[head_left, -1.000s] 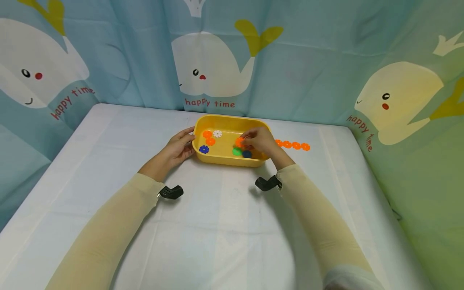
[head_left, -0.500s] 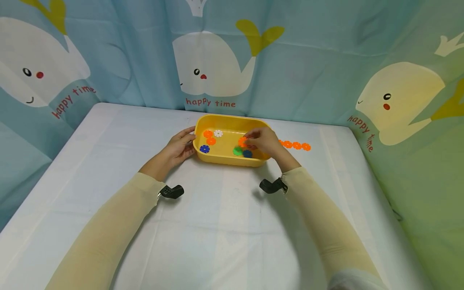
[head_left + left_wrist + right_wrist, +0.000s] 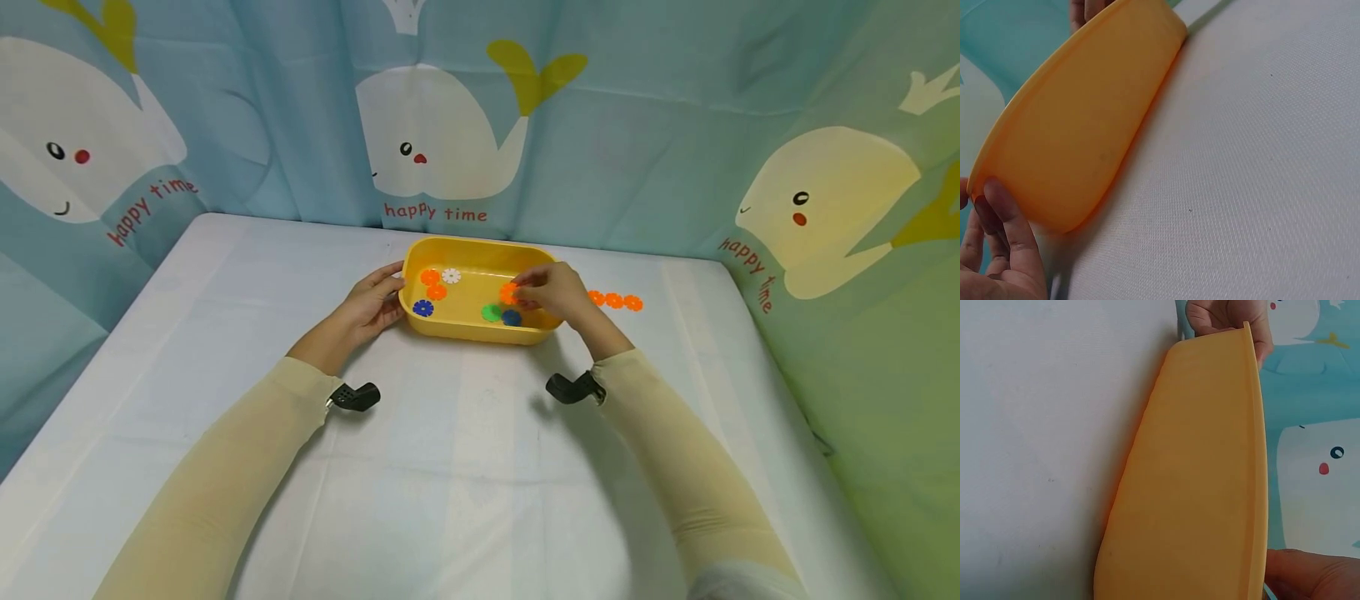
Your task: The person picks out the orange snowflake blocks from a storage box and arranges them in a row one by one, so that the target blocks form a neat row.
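A yellow tray [image 3: 472, 332] holds several flower-shaped discs: two orange ones [image 3: 430, 277] and a white one [image 3: 451, 276] at its left, a dark blue one [image 3: 423, 308] near the front left, a green one [image 3: 491, 312] and a blue one [image 3: 512, 317] at the front right. My left hand [image 3: 369, 307] grips the tray's left end; in the left wrist view its fingers [image 3: 1019, 244] lie at the rim. Inside the tray's right part, my right hand [image 3: 553, 292] pinches an orange disc [image 3: 509, 293]. The tray wall hides that disc in the right wrist view.
Orange discs [image 3: 614, 301] lie in a row on the white-covered table [image 3: 450, 467], right of the tray, partly hidden behind my right hand. A blue curtain [image 3: 645, 108] with printed whales hangs behind the table.
My right hand has moved a little to the right with the orange disc, covering more of the row's left end. My left hand and the tray have stayed in place.
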`<state>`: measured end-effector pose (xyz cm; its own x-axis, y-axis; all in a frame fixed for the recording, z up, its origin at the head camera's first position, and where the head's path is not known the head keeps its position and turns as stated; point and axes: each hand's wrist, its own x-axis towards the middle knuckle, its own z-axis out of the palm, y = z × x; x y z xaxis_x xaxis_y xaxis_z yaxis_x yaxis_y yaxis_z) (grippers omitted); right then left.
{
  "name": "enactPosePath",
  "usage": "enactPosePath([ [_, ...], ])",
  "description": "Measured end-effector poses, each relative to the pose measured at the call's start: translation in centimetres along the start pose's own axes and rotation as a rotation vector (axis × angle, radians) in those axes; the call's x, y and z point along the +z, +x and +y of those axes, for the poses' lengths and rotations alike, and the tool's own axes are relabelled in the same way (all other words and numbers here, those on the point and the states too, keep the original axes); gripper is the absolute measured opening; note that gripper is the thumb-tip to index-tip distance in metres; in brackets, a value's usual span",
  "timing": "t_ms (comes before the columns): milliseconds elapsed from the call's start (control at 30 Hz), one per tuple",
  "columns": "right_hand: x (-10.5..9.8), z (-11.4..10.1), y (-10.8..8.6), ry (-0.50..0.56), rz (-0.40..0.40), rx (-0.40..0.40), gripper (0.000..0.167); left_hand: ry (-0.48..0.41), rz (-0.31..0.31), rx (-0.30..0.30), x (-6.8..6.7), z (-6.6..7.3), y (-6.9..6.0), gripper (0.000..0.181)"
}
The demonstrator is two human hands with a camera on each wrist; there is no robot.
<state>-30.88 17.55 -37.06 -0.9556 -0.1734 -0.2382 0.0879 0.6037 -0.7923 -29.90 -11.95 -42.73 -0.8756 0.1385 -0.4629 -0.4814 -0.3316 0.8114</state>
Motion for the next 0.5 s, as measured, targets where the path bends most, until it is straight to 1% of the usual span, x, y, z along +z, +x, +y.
enactPosePath([
  [167,-0.5,0.4,0.0,-0.003,0.015,-0.015,0.028,0.007,-0.008,0.008,0.0,0.0,-0.1,0.046],
  [267,-0.9,0.7,-0.1,-0.007,0.017,-0.035,0.029,0.010,0.000,0.009,0.0,0.1,-0.1,0.047],
  [400,-1.4,0.9,-0.4,0.007,0.019,-0.037,0.029,0.011,0.008,0.001,0.1,0.3,-0.2,0.048],
  [500,-1.7,0.9,-0.7,0.032,0.019,-0.034,0.029,0.052,0.008,0.006,0.0,0.3,-0.2,0.049],
])
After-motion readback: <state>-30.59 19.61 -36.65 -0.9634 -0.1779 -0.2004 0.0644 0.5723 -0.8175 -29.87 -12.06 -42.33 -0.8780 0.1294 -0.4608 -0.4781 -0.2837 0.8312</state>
